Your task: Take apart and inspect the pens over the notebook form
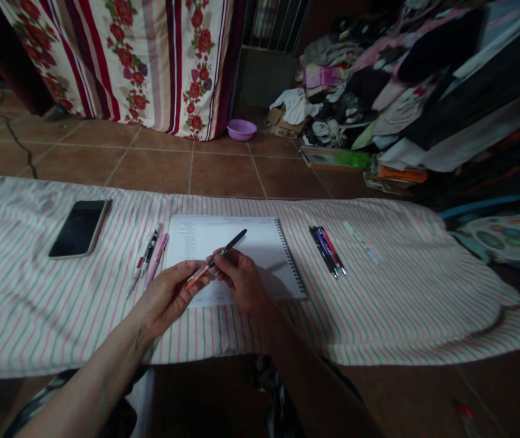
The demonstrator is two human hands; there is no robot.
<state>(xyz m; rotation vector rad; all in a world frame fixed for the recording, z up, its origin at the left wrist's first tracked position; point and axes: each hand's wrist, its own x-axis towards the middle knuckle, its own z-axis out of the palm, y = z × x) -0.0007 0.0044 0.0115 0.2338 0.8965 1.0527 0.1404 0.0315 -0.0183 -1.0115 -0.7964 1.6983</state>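
Both hands hold one pen (223, 252) above a spiral notebook (269, 243) lying on a striped cloth (378, 304). My left hand (168, 295) pinches the pen's orange lower end. My right hand (239, 277) grips its middle, and the dark upper end points up and to the right. Left of the notebook lie three pens (148, 258), one of them pink. Right of the notebook lies a bunch of dark and red pens (328, 249), with a pale pen (360, 241) further right.
A black phone (79, 228) lies on the cloth at the left. Beyond the cloth is brown tiled floor (223, 173), a flowered curtain (141, 61), a purple bowl (241, 129) and a heap of clothes and boxes (378, 91) at the right.
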